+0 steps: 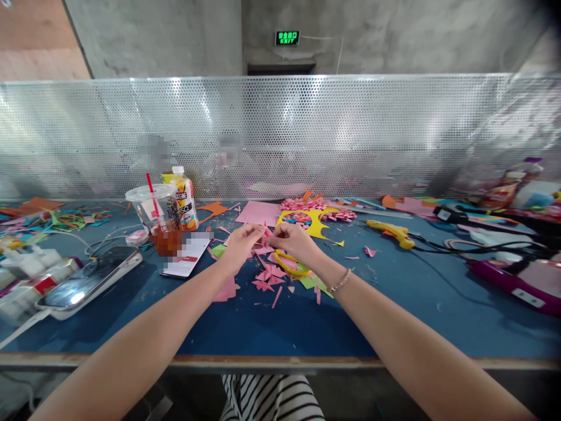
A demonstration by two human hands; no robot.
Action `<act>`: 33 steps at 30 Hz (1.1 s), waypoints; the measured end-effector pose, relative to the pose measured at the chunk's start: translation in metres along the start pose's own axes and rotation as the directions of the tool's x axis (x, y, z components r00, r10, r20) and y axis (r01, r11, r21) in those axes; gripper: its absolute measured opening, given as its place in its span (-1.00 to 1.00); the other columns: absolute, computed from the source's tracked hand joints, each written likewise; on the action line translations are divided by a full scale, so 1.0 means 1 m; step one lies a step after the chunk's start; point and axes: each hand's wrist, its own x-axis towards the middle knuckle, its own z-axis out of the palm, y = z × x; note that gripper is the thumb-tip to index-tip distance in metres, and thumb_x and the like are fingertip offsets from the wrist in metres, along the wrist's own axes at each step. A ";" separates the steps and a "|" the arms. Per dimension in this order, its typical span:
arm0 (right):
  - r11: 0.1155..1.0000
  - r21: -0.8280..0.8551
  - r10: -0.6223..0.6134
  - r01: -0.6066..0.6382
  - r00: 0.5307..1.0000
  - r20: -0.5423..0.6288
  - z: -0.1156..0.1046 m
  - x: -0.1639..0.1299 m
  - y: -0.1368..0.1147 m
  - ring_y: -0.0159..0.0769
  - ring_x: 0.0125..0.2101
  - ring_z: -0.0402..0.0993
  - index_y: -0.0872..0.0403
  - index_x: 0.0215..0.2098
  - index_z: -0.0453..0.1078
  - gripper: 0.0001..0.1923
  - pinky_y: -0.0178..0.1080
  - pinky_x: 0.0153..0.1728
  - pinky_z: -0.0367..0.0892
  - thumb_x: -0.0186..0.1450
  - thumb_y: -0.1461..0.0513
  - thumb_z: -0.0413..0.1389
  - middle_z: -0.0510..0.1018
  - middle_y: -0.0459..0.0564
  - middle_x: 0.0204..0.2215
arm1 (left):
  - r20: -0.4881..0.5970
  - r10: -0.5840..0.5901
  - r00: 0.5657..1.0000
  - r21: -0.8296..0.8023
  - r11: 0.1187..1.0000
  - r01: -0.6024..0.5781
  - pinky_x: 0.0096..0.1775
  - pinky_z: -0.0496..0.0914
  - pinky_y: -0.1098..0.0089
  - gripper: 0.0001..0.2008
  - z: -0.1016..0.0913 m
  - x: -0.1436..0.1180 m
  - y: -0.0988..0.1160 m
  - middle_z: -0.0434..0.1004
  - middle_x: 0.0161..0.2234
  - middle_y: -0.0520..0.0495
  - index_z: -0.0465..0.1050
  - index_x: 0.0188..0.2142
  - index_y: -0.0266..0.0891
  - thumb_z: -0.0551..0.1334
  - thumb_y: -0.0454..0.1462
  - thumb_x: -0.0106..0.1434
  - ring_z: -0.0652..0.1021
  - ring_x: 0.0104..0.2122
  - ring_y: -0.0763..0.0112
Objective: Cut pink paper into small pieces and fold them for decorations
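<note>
My left hand (243,241) and my right hand (297,241) meet above the middle of the table, fingertips pinched on a small piece of pink paper (266,231). Its exact shape is partly hidden by the fingers. Just below my right hand lie yellow-handled scissors (293,269), their blades not clearly seen. Several folded pink paper pieces (268,276) are scattered on the table under the hands, with green paper (310,282) beside them. Behind the hands sit a pink paper sheet (258,211), a cut yellow sheet (315,227) and a heap of folded pink pieces (302,203).
A plastic cup with a red straw (160,219), a bottle (186,202) and a phone (92,278) stand or lie left. On the right are a yellow glue gun (391,233), cables and a purple object (517,286). A perforated metal screen (350,128) borders the back.
</note>
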 end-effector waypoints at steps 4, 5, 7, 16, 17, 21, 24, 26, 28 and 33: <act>0.999 0.037 -0.015 0.015 1.000 0.003 0.000 0.000 0.000 -0.51 -0.65 0.11 0.11 -0.64 0.24 -0.71 -0.38 -0.63 0.05 -0.01 0.09 0.18 0.25 -0.19 -0.69 | 0.000 -0.022 1.000 -0.007 1.000 0.022 -0.33 0.39 0.39 -0.78 0.000 -0.001 0.002 0.46 -0.45 -0.01 0.43 -0.39 -0.28 0.28 -0.18 -0.02 0.47 -0.47 0.48; 0.998 0.065 -0.010 0.010 1.000 -0.003 0.000 -0.001 -0.001 -0.52 -0.65 0.12 0.11 -0.63 0.23 -0.72 -0.38 -0.63 0.06 0.01 0.10 0.17 0.25 -0.19 -0.69 | 0.007 -0.028 1.000 -0.024 0.999 0.028 -0.34 0.39 0.39 -0.81 -0.001 0.000 0.002 0.46 -0.46 -0.01 0.43 -0.39 -0.28 0.26 -0.22 -0.01 0.46 -0.48 0.49; 0.993 0.120 0.008 -0.005 1.000 -0.030 -0.001 -0.001 -0.001 -0.52 -0.66 0.15 0.10 -0.60 0.22 -0.75 -0.38 -0.63 0.10 0.03 0.13 0.15 0.25 -0.20 -0.68 | 0.018 -0.028 0.999 -0.045 0.999 0.029 -0.35 0.39 0.41 -0.86 -0.002 0.002 0.001 0.45 -0.46 0.01 0.44 -0.40 -0.28 0.23 -0.29 -0.02 0.45 -0.50 0.51; 0.920 0.361 0.153 -0.153 0.988 0.028 -0.001 0.001 0.003 -0.45 -0.55 0.40 0.10 -0.47 0.24 -0.85 -0.34 -0.47 0.34 0.00 0.28 0.14 0.37 -0.16 -0.55 | 0.009 -0.067 0.998 -0.104 0.992 0.067 -0.40 0.41 0.44 -0.83 -0.005 0.005 0.001 0.45 -0.46 0.00 0.44 -0.44 -0.31 0.24 -0.38 -0.13 0.43 -0.51 0.54; 0.913 0.376 0.161 -0.159 0.987 0.026 -0.001 0.001 0.004 -0.45 -0.55 0.40 0.10 -0.46 0.24 -0.85 -0.33 -0.46 0.35 0.00 0.29 0.14 0.38 -0.16 -0.55 | 0.027 -0.068 0.997 -0.113 0.991 0.070 -0.40 0.40 0.45 -0.84 -0.005 0.005 0.000 0.45 -0.46 -0.01 0.44 -0.44 -0.32 0.24 -0.39 -0.12 0.43 -0.51 0.54; 0.925 0.358 0.133 -0.127 0.991 0.007 -0.001 0.001 0.005 -0.46 -0.56 0.38 0.09 -0.43 0.27 -0.85 -0.35 -0.49 0.33 0.00 0.31 0.12 0.39 -0.15 -0.54 | 0.028 -0.063 0.998 -0.078 0.995 0.065 -0.39 0.41 0.45 -0.83 -0.006 0.006 -0.001 0.45 -0.46 0.00 0.45 -0.43 -0.32 0.23 -0.39 -0.11 0.43 -0.53 0.55; 0.948 0.306 0.081 -0.082 0.997 0.018 -0.001 0.001 0.004 -0.47 -0.56 0.35 0.10 -0.41 0.31 -0.85 -0.37 -0.51 0.31 0.00 0.30 0.12 0.40 -0.13 -0.52 | 0.028 -0.030 0.999 -0.003 1.000 0.030 -0.39 0.41 0.43 -0.82 -0.007 0.006 -0.002 0.44 -0.48 0.02 0.45 -0.41 -0.31 0.23 -0.37 -0.10 0.43 -0.54 0.55; 0.965 0.257 0.052 -0.055 0.998 0.017 0.000 0.000 0.003 -0.48 -0.55 0.33 0.11 -0.42 0.33 -0.85 -0.38 -0.54 0.29 0.00 0.28 0.14 0.39 -0.13 -0.51 | 0.076 0.008 0.997 0.052 0.999 -0.012 -0.41 0.41 0.44 -0.81 -0.007 0.005 -0.002 0.43 -0.48 0.03 0.45 -0.38 -0.30 0.23 -0.35 -0.08 0.43 -0.52 0.54; 0.976 0.217 0.024 -0.024 1.000 0.005 0.000 0.000 0.001 -0.48 -0.55 0.30 0.11 -0.45 0.32 -0.86 -0.39 -0.56 0.26 -0.01 0.27 0.15 0.38 -0.13 -0.51 | 0.108 0.045 0.993 0.096 0.994 -0.056 -0.42 0.39 0.47 -0.80 -0.007 0.004 -0.003 0.43 -0.48 0.04 0.45 -0.36 -0.29 0.23 -0.35 -0.07 0.43 -0.52 0.54; 0.965 0.263 0.012 -0.017 1.000 0.021 -0.001 -0.001 -0.003 -0.46 -0.56 0.31 0.12 -0.41 0.34 -0.83 -0.38 -0.55 0.26 -0.01 0.26 0.14 0.41 -0.12 -0.50 | 0.104 -0.025 0.994 -0.067 0.997 0.032 -0.39 0.41 0.43 -0.78 -0.004 0.003 -0.004 0.46 -0.46 0.04 0.42 -0.36 -0.28 0.24 -0.38 -0.10 0.47 -0.51 0.52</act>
